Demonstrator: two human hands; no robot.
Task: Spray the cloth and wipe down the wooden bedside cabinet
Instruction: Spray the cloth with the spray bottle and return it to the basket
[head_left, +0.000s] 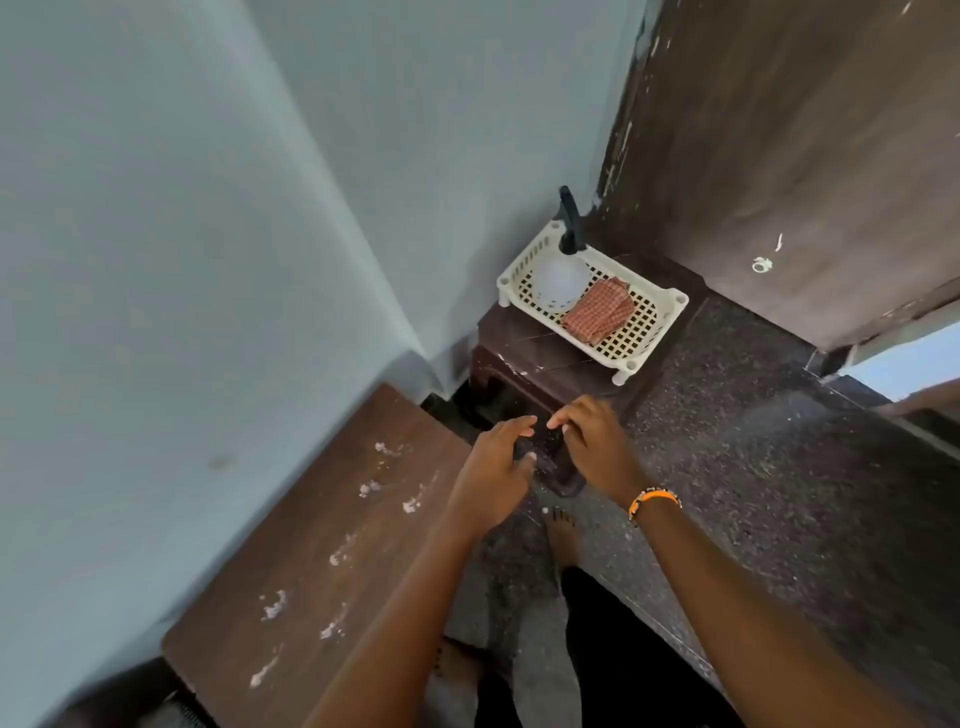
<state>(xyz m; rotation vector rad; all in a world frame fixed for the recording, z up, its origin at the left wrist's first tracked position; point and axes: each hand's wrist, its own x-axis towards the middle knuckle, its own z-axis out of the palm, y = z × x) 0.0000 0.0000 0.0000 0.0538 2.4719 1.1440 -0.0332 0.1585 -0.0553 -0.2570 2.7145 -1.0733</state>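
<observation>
A wooden cabinet top (311, 561) with several white smears runs along the wall at lower left. A folded red checked cloth (600, 310) lies in a cream plastic basket (660, 325) on a small dark stool (535, 358) in the corner. In the same basket lies a translucent spray bottle (561, 283) with a black trigger head (570, 221). My left hand (493, 467) and my right hand (592, 441) hover close together in front of the stool, fingers apart, holding nothing. Both are short of the basket.
A pale blue wall fills the left side. A dark wooden door (805, 156) stands at upper right. The floor (779, 467) is dark speckled stone. My bare feet (563, 540) stand below the hands. An orange bracelet (653, 500) is on my right wrist.
</observation>
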